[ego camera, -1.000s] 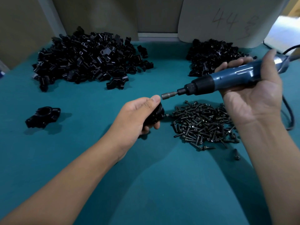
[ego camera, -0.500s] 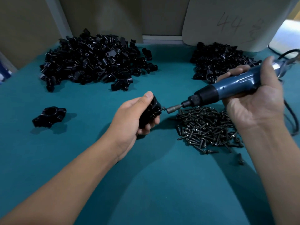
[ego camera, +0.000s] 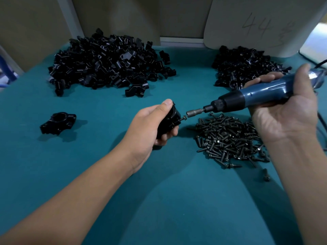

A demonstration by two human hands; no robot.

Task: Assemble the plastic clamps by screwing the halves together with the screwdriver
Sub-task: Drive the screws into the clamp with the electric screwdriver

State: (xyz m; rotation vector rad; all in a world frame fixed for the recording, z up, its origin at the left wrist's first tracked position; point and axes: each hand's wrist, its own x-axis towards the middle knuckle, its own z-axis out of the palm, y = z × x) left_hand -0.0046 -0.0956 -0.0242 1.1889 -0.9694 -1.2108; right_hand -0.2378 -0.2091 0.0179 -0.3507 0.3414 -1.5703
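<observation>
My left hand (ego camera: 150, 126) grips a black plastic clamp (ego camera: 170, 119) above the teal table, thumb on top. A screw (ego camera: 183, 118) sticks out of the clamp's right side. My right hand (ego camera: 286, 110) holds a blue electric screwdriver (ego camera: 247, 98), its metal bit socket (ego camera: 194, 113) pointing left and down, just short of the screw head. A heap of dark screws (ego camera: 228, 138) lies under the screwdriver.
A big pile of black clamp halves (ego camera: 106, 62) lies at the back left, a smaller pile (ego camera: 244, 66) at the back right. One assembled clamp (ego camera: 58, 122) lies alone at the left. A loose screw (ego camera: 266, 175) lies near my right forearm. A pale board (ego camera: 256, 23) stands behind.
The screwdriver tip dropped from above my left hand to the level of the screw in the clamp. My left hand tilted the clamp toward the bit.
</observation>
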